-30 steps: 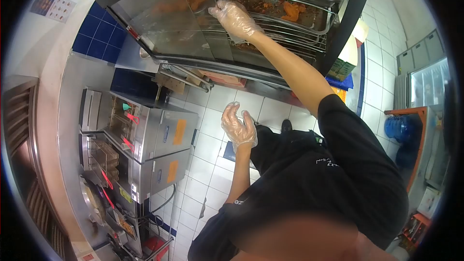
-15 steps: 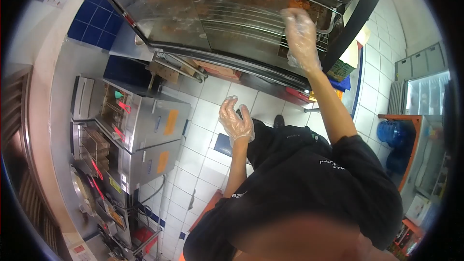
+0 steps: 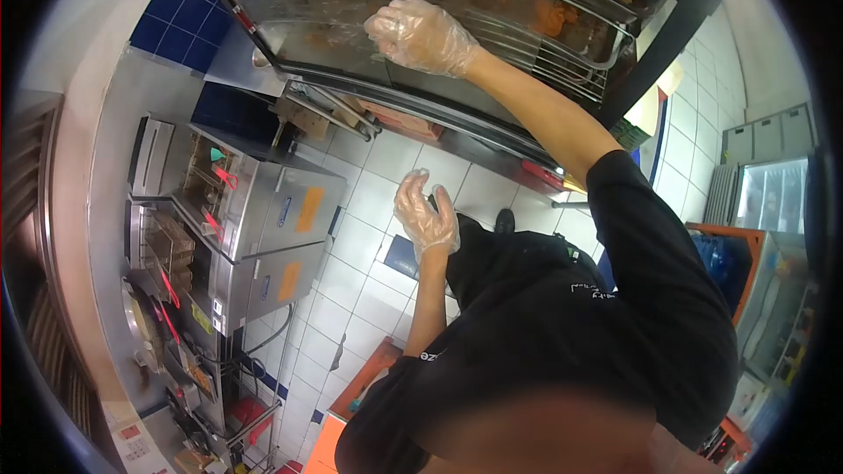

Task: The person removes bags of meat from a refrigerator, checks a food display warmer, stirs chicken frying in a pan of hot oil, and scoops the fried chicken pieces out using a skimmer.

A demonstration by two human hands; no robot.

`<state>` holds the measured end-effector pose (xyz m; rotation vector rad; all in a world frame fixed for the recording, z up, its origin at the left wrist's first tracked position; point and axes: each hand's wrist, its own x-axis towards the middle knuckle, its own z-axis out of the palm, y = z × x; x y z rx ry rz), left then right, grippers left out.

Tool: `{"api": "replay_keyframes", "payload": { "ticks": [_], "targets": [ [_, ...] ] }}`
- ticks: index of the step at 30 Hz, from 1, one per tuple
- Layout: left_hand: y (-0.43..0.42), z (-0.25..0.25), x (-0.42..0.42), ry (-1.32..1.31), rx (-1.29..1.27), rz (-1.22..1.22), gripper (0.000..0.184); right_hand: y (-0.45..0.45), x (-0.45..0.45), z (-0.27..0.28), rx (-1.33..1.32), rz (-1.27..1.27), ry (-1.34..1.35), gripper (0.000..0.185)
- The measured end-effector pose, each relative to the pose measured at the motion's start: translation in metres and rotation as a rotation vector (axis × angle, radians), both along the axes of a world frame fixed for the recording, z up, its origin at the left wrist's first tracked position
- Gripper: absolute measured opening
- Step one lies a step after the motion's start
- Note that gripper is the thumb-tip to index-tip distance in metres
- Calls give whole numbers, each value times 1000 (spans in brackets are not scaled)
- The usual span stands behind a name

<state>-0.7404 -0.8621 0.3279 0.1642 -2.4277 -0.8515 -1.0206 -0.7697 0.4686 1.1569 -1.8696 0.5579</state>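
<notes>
My right hand [image 3: 426,38], in a clear plastic glove, is raised in front of the sliding glass door [image 3: 307,31] of a food display case at the top. Its fingers are curled together near the upright edge between two glass panels; whether they grip anything is hidden. Behind the glass, orange fried pieces [image 3: 555,16] lie on a tray above wire racks [image 3: 571,79]. My left hand [image 3: 428,215], also gloved, hangs lower over the tiled floor, palm up, fingers bent and apart, holding nothing.
Two stacked steel fryers [image 3: 285,206] with red-handled baskets stand at the left. An orange-edged shelf [image 3: 751,250] with blue water bottles [image 3: 713,254] is at the right. A blue-tiled wall [image 3: 184,22] is at the upper left, and an orange surface [image 3: 329,446] shows below my left arm.
The glass panel slid right with my right hand, uncovered tray food is now behind glass, and then my right hand moved back left. My left hand stays nearly in place.
</notes>
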Motion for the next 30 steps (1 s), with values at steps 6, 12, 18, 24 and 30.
{"api": "replay_keyframes", "payload": {
  "ticks": [6, 12, 18, 24, 30],
  "targets": [
    [7, -7, -7, -42, 18, 21, 34, -12, -12, -1, 68, -63, 2, 19],
    [20, 2, -40, -53, 23, -15, 35, -4, -15, -4, 34, -8, -27, 21],
    [23, 14, -68, -37, 67, -1, 37, 15, -4, 2, 40, -9, -79, 25],
    [18, 2, -67, 18, 78, 13, 37, 51, 18, -1, -61, 5, -52, 28],
    [4, -5, -47, 9, 55, 30, 38, 83, 41, 0, -54, -67, -55, 26]
  ]
}}
